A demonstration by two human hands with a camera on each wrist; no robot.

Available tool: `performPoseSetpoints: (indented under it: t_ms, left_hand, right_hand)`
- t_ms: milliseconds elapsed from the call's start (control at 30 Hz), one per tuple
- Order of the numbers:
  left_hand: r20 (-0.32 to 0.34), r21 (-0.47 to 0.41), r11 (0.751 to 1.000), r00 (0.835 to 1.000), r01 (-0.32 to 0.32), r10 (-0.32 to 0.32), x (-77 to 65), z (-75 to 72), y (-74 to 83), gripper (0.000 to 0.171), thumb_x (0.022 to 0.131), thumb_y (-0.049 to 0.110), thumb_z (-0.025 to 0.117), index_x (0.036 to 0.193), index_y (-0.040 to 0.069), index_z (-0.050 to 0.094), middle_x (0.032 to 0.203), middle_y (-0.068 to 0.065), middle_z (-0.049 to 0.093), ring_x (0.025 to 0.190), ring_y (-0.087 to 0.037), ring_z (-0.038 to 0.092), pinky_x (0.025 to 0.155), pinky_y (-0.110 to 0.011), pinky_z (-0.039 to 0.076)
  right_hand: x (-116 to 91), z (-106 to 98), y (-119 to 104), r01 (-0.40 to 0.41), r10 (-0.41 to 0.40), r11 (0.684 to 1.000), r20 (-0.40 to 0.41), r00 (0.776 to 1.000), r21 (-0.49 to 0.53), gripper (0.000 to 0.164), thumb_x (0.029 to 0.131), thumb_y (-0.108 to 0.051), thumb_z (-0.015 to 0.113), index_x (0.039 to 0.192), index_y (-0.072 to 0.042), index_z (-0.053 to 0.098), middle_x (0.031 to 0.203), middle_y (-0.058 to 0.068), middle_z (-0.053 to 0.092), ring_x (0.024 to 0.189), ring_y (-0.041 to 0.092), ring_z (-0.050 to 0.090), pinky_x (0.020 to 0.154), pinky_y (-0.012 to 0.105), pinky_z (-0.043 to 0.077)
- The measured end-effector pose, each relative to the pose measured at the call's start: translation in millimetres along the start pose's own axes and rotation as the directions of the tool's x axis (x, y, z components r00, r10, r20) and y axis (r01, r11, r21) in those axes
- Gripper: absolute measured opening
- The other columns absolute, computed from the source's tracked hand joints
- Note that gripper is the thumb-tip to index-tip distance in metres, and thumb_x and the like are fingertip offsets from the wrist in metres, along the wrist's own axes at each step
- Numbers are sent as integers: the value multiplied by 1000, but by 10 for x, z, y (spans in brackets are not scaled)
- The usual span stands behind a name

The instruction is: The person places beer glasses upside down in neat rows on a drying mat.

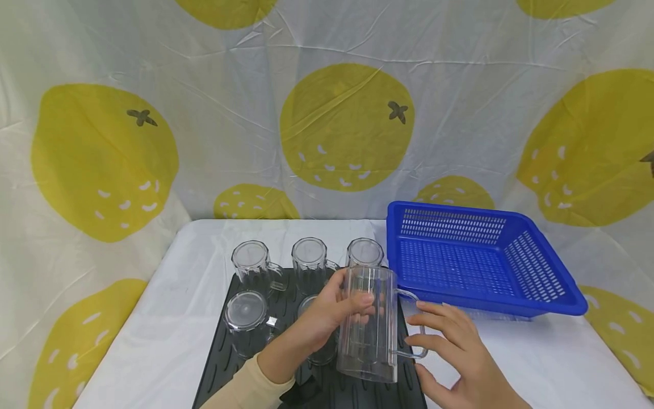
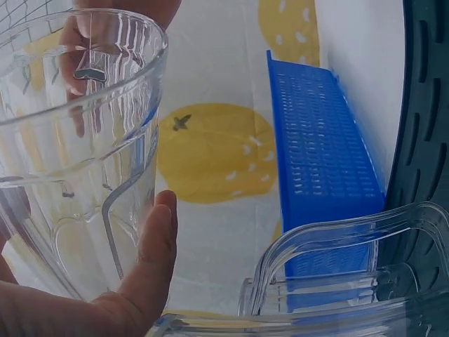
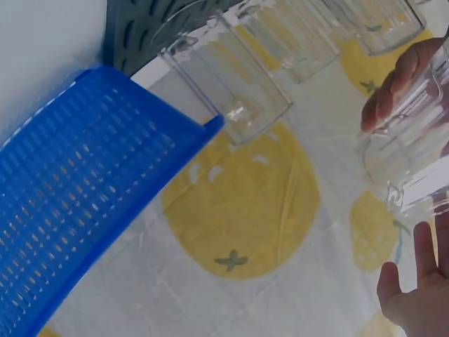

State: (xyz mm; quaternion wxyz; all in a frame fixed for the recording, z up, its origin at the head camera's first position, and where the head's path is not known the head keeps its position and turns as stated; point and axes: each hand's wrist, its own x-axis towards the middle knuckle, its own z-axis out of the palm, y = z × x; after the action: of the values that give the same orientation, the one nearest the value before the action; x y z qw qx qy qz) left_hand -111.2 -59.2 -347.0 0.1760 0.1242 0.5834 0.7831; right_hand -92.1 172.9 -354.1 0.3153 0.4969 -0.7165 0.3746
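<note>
My left hand [image 1: 319,318] grips a clear glass mug [image 1: 369,352] by its side, with the thumb lying across the front and fingers behind the glass. The mug stands nearly upright above the front right part of a black ribbed mat [image 1: 352,395], its handle toward the right. At that handle is my right hand [image 1: 462,355], fingers spread and bent a little, fingertips right beside the loop. In the right wrist view the right hand's fingers [image 3: 424,253] are apart below the mug. More glass mugs stand in rows on the mat, including a front left one [image 1: 246,315].
A blue perforated plastic basket [image 1: 554,301] sits at the back right of the white-covered table [image 1: 153,335]. Along the mat's back edge stand a left mug [image 1: 250,258], a middle mug [image 1: 309,255] and a right mug [image 1: 365,250]. A lemon-print cloth [image 1: 219,113] hangs behind.
</note>
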Motion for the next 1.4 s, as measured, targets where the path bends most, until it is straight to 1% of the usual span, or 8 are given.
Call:
performPoseSetpoints:
  t_ms: [167, 367, 533, 733, 867, 1100, 1267, 1400]
  left_hand:
    - [33, 4, 999, 999, -36, 35, 5, -6, -25, 70, 84, 23, 66, 139, 11, 25, 115, -16, 60, 94, -22, 64, 76, -31, 49]
    - [101, -66, 993, 990, -96, 103, 15, 10, -93, 81, 79, 18, 73, 141, 10, 21, 118, -14, 56, 99, -19, 62, 79, -31, 49]
    - [135, -76, 982, 974, -173, 182, 24, 30, -179, 86, 75, 15, 77, 139, 12, 20, 124, -11, 49, 108, -20, 55, 86, -30, 46]
    - [212, -94, 945, 921, -314, 328, 55, 55, -280, 85, 73, 0, 75, 135, 10, 18, 128, -14, 44, 114, -24, 47, 95, -34, 39]
    - [247, -109, 934, 901, -341, 358, 65, 60, -320, 85, 71, -10, 72, 134, 9, 17, 130, -14, 41, 116, -27, 46, 94, -40, 41]
    - [296, 26, 898, 861, -440, 413, 70, 70, -367, 90, 65, -24, 66, 134, 5, 14, 130, -15, 38, 116, -23, 43, 95, -41, 40]
    - [267, 81, 888, 868, -452, 418, 10, 148, -313, 84, 66, -19, 67, 130, 2, 17, 128, -19, 38, 112, -20, 46, 92, -38, 43]
    - [250, 107, 890, 878, -444, 408, -14, 189, -295, 82, 67, -16, 68, 129, 2, 18, 127, -17, 39, 112, -19, 47, 90, -37, 45]
  right_hand:
    - [106, -75, -32, -4, 16, 996, -133, 991, 91, 31, 87, -24, 62, 97, 6, 64, 104, 20, 59, 114, 28, 46, 100, 28, 30]
    - [130, -90, -42, -109, 132, 987, -211, 969, 118, 35, 87, -20, 64, 100, 13, 60, 105, 21, 59, 111, 22, 50, 97, 24, 35]
    - [-16, -60, 32, -216, 234, 970, -182, 955, 114, 39, 85, -18, 67, 107, 13, 58, 109, 19, 58, 111, 18, 51, 96, 21, 36]
    - [-121, -39, 91, -273, 290, 954, -150, 945, 123, 43, 82, -11, 70, 114, 13, 55, 112, 17, 59, 111, 17, 50, 93, 21, 35]
    - [-152, -21, 101, -300, 314, 946, -118, 942, 125, 44, 80, -7, 71, 116, 11, 54, 110, 16, 60, 108, 15, 52, 89, 20, 36]
    - [-198, 3, 101, -346, 357, 930, -76, 931, 122, 43, 77, 4, 69, 117, 8, 56, 106, 13, 62, 102, 13, 55, 86, 19, 38]
    - [-233, 3, 92, -401, 406, 910, -32, 913, 105, 42, 76, 13, 63, 117, 2, 58, 108, 8, 63, 99, 12, 56, 84, 18, 40]
    - [-283, 7, 86, -487, 487, 866, 32, 873, 116, 43, 79, 16, 59, 117, -1, 59, 109, 3, 63, 94, 9, 58, 80, 15, 42]
